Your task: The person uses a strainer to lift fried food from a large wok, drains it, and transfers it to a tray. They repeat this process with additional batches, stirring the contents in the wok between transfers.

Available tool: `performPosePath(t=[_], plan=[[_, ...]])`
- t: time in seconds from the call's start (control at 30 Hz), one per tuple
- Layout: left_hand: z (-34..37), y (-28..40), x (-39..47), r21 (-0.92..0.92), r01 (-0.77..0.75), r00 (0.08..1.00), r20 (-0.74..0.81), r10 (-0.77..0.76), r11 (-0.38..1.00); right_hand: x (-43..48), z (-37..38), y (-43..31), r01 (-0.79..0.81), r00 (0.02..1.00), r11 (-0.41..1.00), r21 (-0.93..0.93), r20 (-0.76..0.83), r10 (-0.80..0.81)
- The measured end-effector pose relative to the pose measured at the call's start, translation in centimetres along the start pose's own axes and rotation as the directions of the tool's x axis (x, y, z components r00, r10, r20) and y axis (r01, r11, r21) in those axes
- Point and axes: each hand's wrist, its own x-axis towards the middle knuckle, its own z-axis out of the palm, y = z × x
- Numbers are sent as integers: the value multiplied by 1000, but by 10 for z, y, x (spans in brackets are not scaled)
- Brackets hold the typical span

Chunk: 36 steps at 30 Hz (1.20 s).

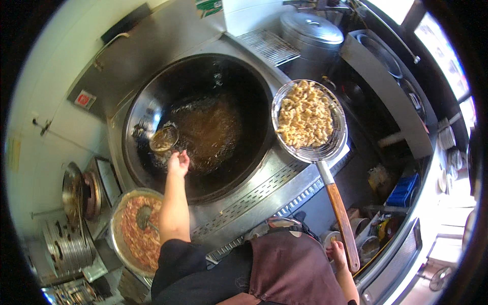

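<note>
My left hand (178, 162) reaches over a large dark wok (244, 87), its fingers closed at the near end of a small round ladle (164, 139). Bubbling brown oil (211, 131) fills the wok's bottom. To the right, a wide wire strainer (308, 155) holds many pale fried pieces (305, 114). Its long wooden handle (342, 221) slopes down towards me. My right hand (336, 252) is low beside that handle, partly behind it, so its grip is unclear. Under my left forearm stands a metal bowl (114, 232) of raw, marinated meat (133, 238), with another ladle (143, 216) in it.
A perforated steel ledge (251, 196) runs along the stove's front. Behind stand a wire rack (268, 46) and a lidded metal pot (312, 32). Stacked metal pans (66, 246) sit at lower left. A blue container (403, 190) is on the right.
</note>
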Motion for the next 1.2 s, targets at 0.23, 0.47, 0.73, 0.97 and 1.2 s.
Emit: performPosePath(t=[0.23, 0.47, 0.73, 0.97, 1.2], plan=[[71, 4, 74, 784, 16, 994, -78, 72, 621, -35, -23, 61, -41, 997, 987, 158, -59, 51], [111, -69, 26, 689, -62, 936, 292, -198, 723, -84, -7, 55, -98, 969, 995, -13, -230, 93], [97, -87, -153, 486, 53, 762, 545, -350, 872, -22, -36, 89, 54, 998, 989, -135, -26, -58], [24, -101, -269, 439, 127, 828, 446, -339, 889, 75, -58, 63, 17, 982, 989, 145, 185, -44], [-37, -149, -329, 242, 427, 855, 205, -477, 871, 77, -41, 21, 446, 869, 717, -535, 66, -491]])
